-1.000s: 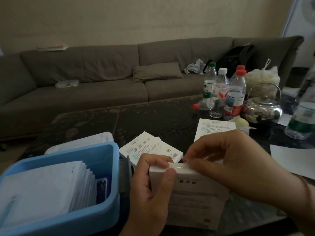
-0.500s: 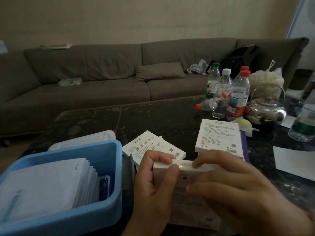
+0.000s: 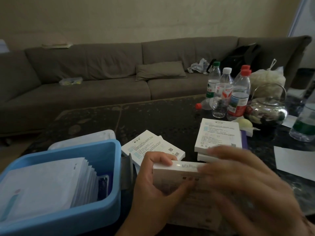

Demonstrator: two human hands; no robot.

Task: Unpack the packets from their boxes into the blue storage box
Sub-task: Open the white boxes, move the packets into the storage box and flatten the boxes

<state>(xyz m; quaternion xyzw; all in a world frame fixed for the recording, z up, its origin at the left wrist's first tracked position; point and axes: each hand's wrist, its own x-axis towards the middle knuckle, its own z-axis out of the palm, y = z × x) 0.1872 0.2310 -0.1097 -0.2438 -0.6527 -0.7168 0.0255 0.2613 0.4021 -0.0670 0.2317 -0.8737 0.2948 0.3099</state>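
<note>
1. Your left hand [image 3: 153, 189] grips the white box [image 3: 180, 169] at its left end: fingers curled over the top edge, thumb pressed on the near face.
2. Your right hand [image 3: 242, 188] lies over the right half of that box. It is motion-blurred, so you cannot tell whether its fingers grip the box or only rest on it.
3. The box stands on edge above the near side of the dark counter [image 3: 162, 120], printed face towards you, top flap closed.
4. The blue storage box [image 3: 81, 217] sits at your lower left, just beside your left hand, and holds a row of white packets [image 3: 51, 183] standing on edge and leaning back.
5. A translucent lid [image 3: 81, 141] lies just behind the storage box.
6. Two flat white boxes [image 3: 153, 147] overlap on the counter between the storage box and the held box.
7. A stack of white boxes [image 3: 219, 136] sits behind your right hand.
8. Farther right stand several plastic water bottles [image 3: 238, 96], a metal kettle [image 3: 267, 108] and a white plastic bag [image 3: 267, 79].
9. A sheet of paper [image 3: 294, 160] lies at the counter's right edge.
10. A grey sofa [image 3: 102, 74] runs along the wall behind.
</note>
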